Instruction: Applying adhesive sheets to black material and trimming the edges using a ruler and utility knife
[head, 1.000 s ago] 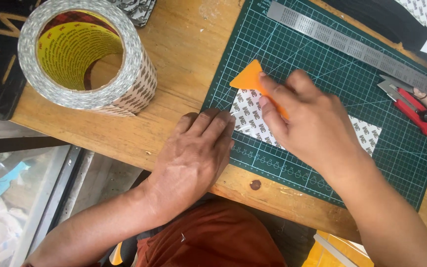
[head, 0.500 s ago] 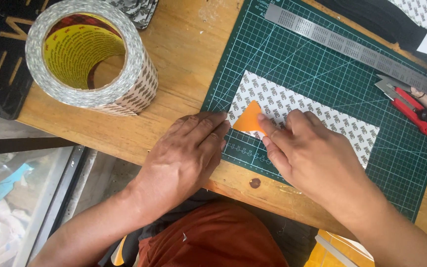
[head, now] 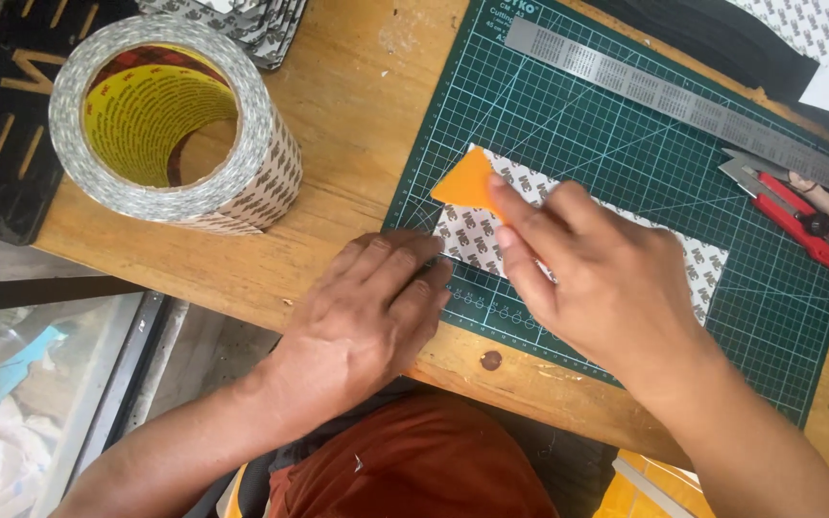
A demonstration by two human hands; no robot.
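My right hand (head: 597, 278) grips a small orange scraper (head: 470, 182) and presses it onto the left end of a white patterned adhesive sheet (head: 472, 235) lying on the green cutting mat (head: 626, 153). My left hand (head: 367, 321) lies flat, palm down, at the mat's near left edge, its fingertips touching the sheet's lower left corner. The hand over it hides much of the sheet's middle; its right end (head: 702, 273) shows beyond my knuckles.
A big roll of double-sided tape (head: 170, 125) stands on the wooden table (head: 357, 115) to the left. A steel ruler (head: 683, 101) lies across the mat's far side. A red utility knife (head: 798, 216) rests at the right. Patterned sheets (head: 251, 24) are stacked behind.
The scraper was at the sheet's upper left, slid down toward me half a second ago, and is now back up at the upper left corner. My left hand stayed put.
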